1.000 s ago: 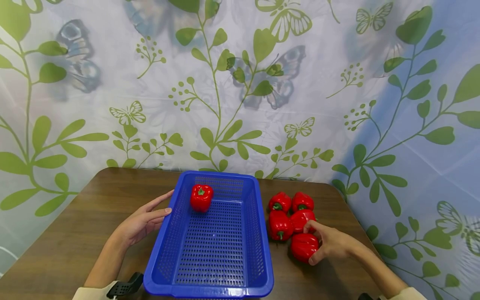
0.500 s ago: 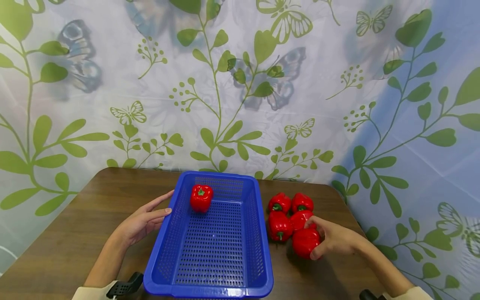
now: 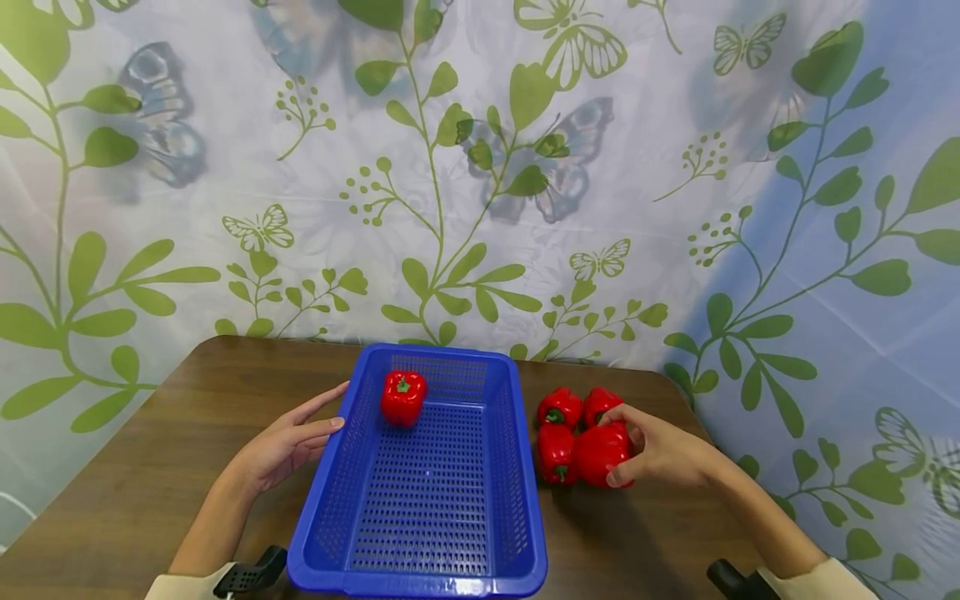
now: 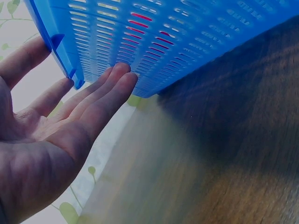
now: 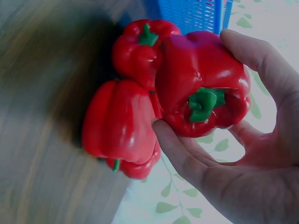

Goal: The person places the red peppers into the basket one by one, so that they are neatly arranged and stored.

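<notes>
Grips a red pepper (image 3: 602, 457) between thumb and fingers of the right hand (image 3: 667, 452), with stem end turned toward the wrist. Has the blue basket (image 3: 420, 582) to the pepper's left, past another pepper (image 3: 557, 454); touches its opposite side with the left hand (image 3: 279, 450), straight-fingered.

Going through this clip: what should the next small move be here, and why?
Probably lift the glossy red bell pepper leftward over the rim of the blue perforated plastic basket: the right hand already grips it, one similar red pepper with a green stem sits inside beside plenty of bare floor, and the left hand touches the basket's left side.
</notes>
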A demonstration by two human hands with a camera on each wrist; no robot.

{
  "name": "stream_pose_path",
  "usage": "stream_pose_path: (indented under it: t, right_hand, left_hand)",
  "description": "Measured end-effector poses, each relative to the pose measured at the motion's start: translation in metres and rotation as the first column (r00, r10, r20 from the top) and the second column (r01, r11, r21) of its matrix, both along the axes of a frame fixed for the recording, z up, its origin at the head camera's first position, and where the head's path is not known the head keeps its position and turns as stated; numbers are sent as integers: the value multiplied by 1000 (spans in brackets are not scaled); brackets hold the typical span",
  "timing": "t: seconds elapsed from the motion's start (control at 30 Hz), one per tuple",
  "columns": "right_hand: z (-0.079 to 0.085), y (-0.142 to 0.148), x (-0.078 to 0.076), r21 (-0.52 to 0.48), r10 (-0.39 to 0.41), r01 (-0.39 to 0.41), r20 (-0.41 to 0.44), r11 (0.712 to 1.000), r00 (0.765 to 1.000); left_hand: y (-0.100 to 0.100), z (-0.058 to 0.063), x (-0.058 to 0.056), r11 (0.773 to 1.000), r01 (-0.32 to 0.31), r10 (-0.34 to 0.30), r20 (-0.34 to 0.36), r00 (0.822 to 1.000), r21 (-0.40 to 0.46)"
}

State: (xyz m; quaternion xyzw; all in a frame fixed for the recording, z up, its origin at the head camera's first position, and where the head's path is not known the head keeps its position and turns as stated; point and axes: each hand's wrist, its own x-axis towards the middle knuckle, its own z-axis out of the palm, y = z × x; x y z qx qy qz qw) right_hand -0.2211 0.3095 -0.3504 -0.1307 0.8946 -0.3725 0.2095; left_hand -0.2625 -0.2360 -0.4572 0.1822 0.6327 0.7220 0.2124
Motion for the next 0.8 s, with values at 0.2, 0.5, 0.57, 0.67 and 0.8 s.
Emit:
stream_pose_path:
  t: [0.2,0.5,0.57,0.67,0.8]
  right_hand:
    - [5,-10,-4,-23,-27,26,-26,999,999]
    - [11,-29,-12,-16,-58,57,-82,998,995]
    - [11,-34,-14,-22,-70,68,-90,997,993]
    - [12,-40,-17,-36,-98,95,-105,995,990]
    - [14,-49,-21,-47,-120,114,-137,992,983]
  left_hand:
    - [0,-1,-1,1000,10,-10,2,1000,18]
    - [0,-1,0,1000,10,-10,-1,1000,15]
    - [0,-2,0,1000,10,-10,1,1000,11]
    - [0,-2,0,1000,11,-11,5,1000,12]
    - [0,-3,-1,1000,12,-12,8,1000,21]
